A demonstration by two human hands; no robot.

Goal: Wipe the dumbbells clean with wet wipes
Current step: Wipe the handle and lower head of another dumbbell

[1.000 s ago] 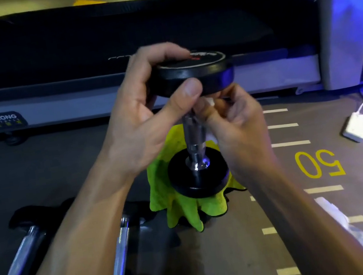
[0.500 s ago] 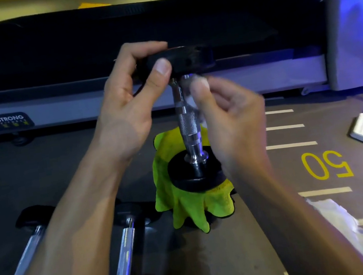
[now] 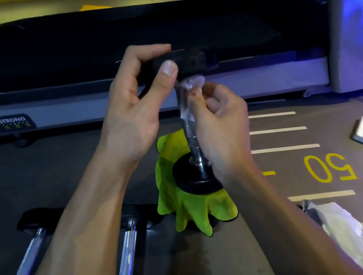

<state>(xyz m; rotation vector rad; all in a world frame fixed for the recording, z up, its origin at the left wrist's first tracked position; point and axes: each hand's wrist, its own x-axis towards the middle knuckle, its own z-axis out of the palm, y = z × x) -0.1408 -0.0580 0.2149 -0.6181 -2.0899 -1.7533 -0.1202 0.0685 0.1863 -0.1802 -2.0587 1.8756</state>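
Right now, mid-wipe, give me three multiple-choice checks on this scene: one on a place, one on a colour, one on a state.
1. Where does the upright dumbbell stand?
A. on the cloth
B. on the treadmill
C. on the charger

2. What colour is the cloth?
A. red
B. yellow-green
C. white

3. What is the right hand doing?
A. hanging idle
B. pressing the floor
C. pinching a wipe against the handle

Answers:
1 A, its lower plate sits on the cloth on the floor.
2 B, bright yellow-green folds spread out below the plate.
3 C, its fingers hold the wipe at the handle's top, while the left hand grips the upper plate.
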